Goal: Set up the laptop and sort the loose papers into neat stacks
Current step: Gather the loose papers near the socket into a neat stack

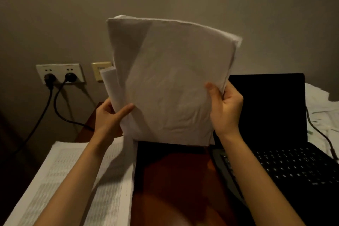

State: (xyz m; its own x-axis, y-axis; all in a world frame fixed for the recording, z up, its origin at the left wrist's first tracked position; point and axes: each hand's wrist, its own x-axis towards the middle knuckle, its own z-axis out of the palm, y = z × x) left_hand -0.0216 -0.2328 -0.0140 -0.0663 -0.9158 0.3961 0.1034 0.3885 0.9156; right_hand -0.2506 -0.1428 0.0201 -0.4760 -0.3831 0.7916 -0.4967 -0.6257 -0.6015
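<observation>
Closest to the person, at the lower left, a printed paper stack (pixel 73 180) lies flat on the desk (pixel 176 180), its near corner cut off by the frame; the rows of print are too blurred to read. Bare reddish desk shows between that stack and the laptop (pixel 286 163), a clear lane running under the raised arms. The laptop sits open at the right, screen dark, and its front right corner runs out of view. A cable (pixel 322 134) trails along its right side over loose papers (pixel 319 104) heaped beyond, dim and hard to separate.

Above the desk both hands hold a sheaf of papers (pixel 172 82) upright, its lower edge just over the desk's far part and covering whatever lies behind. The left hand (pixel 108 117) grips the sheaf's lower left side, thumb across the front, where one sheet curls outward into a roll. The right hand (pixel 225 104) pinches the right edge, thumb in front, fingers hidden behind.

Farther off, on the wall, a double wall socket (pixel 60 73) carries two black plugs, their cords dropping toward the desk's back edge. A beige wall plate (pixel 100 69) beside it is partly hidden by the papers.
</observation>
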